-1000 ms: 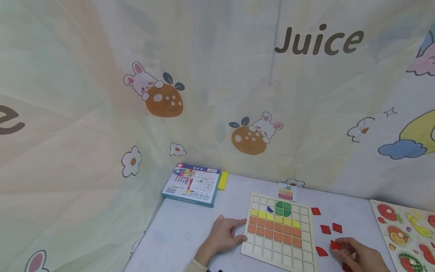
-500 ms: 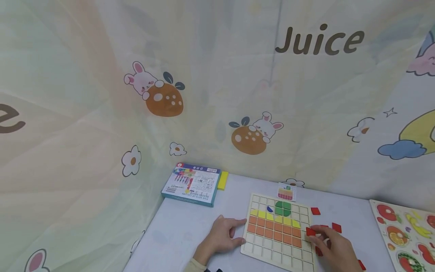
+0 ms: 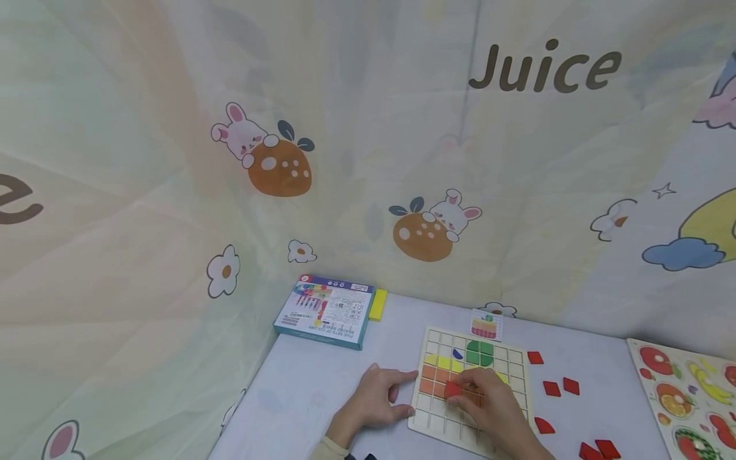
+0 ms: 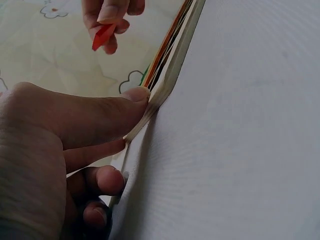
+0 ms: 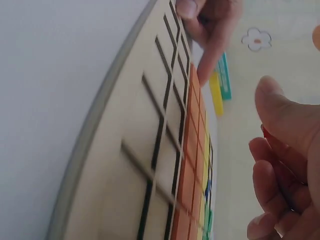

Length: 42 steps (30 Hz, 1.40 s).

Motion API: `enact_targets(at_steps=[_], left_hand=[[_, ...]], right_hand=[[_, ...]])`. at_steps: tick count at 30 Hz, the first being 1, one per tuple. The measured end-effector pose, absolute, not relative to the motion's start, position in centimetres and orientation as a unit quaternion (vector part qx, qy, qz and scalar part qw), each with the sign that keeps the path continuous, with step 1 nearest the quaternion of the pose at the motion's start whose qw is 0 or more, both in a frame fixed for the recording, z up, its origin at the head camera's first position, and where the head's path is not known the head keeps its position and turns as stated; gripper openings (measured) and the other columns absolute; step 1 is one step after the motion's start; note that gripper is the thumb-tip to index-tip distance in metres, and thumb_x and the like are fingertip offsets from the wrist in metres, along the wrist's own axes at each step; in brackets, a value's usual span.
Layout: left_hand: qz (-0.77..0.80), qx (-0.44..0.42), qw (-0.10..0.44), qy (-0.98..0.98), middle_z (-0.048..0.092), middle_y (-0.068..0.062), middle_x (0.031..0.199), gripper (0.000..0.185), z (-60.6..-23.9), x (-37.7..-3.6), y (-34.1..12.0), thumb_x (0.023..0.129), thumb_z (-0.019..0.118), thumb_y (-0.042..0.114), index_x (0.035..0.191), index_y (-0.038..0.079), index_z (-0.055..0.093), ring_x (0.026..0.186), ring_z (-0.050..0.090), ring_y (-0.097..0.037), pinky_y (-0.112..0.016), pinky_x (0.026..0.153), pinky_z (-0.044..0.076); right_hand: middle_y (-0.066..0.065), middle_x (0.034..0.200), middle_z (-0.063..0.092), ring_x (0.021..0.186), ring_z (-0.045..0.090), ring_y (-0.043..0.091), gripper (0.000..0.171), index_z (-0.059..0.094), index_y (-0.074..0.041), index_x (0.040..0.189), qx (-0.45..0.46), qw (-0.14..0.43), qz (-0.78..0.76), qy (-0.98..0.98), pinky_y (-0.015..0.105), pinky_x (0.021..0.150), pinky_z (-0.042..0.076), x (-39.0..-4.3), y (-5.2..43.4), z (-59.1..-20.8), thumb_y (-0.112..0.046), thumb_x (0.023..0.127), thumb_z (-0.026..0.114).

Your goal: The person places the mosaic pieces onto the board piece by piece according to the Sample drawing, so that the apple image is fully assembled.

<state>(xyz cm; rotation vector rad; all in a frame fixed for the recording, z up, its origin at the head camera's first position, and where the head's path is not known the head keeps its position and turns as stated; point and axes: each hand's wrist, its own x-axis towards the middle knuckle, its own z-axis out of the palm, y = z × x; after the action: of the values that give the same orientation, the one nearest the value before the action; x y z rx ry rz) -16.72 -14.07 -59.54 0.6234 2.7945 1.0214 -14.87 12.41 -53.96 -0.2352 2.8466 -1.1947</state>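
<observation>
A wooden grid board (image 3: 430, 418) lies on the white table, with rows of yellow and orange tiles and a green patch in it. My right hand (image 3: 460, 393) hovers over the board's middle and pinches a red tile (image 3: 453, 388) between thumb and fingers. The same red tile (image 4: 103, 36) shows in the left wrist view, above the board's edge (image 4: 172, 70). My left hand (image 3: 405, 391) rests on the table at the board's left side, its thumb tip (image 4: 135, 97) pressed against the edge. In the right wrist view the empty cells of the board (image 5: 150, 150) lie under my fingers (image 5: 280, 125).
Several loose red tiles (image 3: 552, 388) lie right of the board. A teal box (image 3: 324, 311) and a yellow block (image 3: 377, 305) sit at the back left, and a small picture card (image 3: 485, 326) behind the board. A fruit puzzle (image 3: 690, 396) lies far right. A printed curtain hangs close behind.
My right hand picked a red tile from the loose pile on the right and carried it left over the board's middle. The left hand stayed at the board's edge.
</observation>
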Motion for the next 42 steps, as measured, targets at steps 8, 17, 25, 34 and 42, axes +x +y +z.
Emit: enact_targets(at_steps=[8,17,25,34,42], left_hand=[[0.335,0.201,0.058,0.918,0.044,0.02,0.059,0.062,-59.4,-16.7,-14.2,0.081,0.087,0.04,0.141,0.033,0.07,0.055,0.036,0.001,-0.023,0.067,0.024],[0.332,0.206,0.045,0.92,0.044,0.02,0.06,0.063,-59.4,-16.7,-14.1,0.079,0.088,0.04,0.14,0.031,0.071,0.056,0.035,0.003,-0.023,0.067,0.026],[0.34,0.194,0.05,0.919,0.045,0.019,0.06,0.064,-59.4,-16.7,-14.0,0.078,0.088,0.039,0.14,0.032,0.071,0.056,0.036,0.001,-0.024,0.068,0.025],[0.343,0.189,0.051,0.919,0.045,0.018,0.059,0.063,-59.2,-16.6,-13.9,0.079,0.089,0.038,0.139,0.031,0.071,0.055,0.036,0.001,-0.024,0.068,0.025],[0.341,0.185,0.057,0.92,0.045,0.018,0.059,0.064,-59.1,-16.6,-13.9,0.078,0.089,0.04,0.139,0.032,0.071,0.055,0.035,0.0,-0.024,0.067,0.025]], right_hand=[[-0.016,0.11,0.063,0.107,0.056,0.009,0.023,0.08,-0.033,0.095,-0.101,0.042,-0.334,0.936,0.037,0.098,0.055,-15.2,8.7,-55.0,-0.031,0.078,0.095],[-0.016,0.099,0.056,0.098,0.049,0.01,0.026,0.077,-0.036,0.085,-0.118,0.049,-0.304,0.944,0.035,0.087,0.048,-15.4,7.7,-55.9,-0.029,0.071,0.099],[-0.016,0.099,0.059,0.099,0.05,0.011,0.026,0.081,-0.034,0.091,-0.1,0.047,-0.301,0.947,0.039,0.091,0.048,-15.4,7.7,-56.1,-0.033,0.072,0.099],[-0.016,0.096,0.06,0.098,0.049,0.01,0.016,0.082,-0.037,0.089,-0.106,0.05,-0.307,0.944,0.037,0.089,0.046,-15.5,8.0,-56.2,-0.027,0.081,0.093],[-0.02,0.093,0.058,0.096,0.048,0.008,0.02,0.081,-0.041,0.087,-0.113,0.051,-0.336,0.934,0.033,0.088,0.044,-15.4,8.2,-56.5,-0.026,0.08,0.093]])
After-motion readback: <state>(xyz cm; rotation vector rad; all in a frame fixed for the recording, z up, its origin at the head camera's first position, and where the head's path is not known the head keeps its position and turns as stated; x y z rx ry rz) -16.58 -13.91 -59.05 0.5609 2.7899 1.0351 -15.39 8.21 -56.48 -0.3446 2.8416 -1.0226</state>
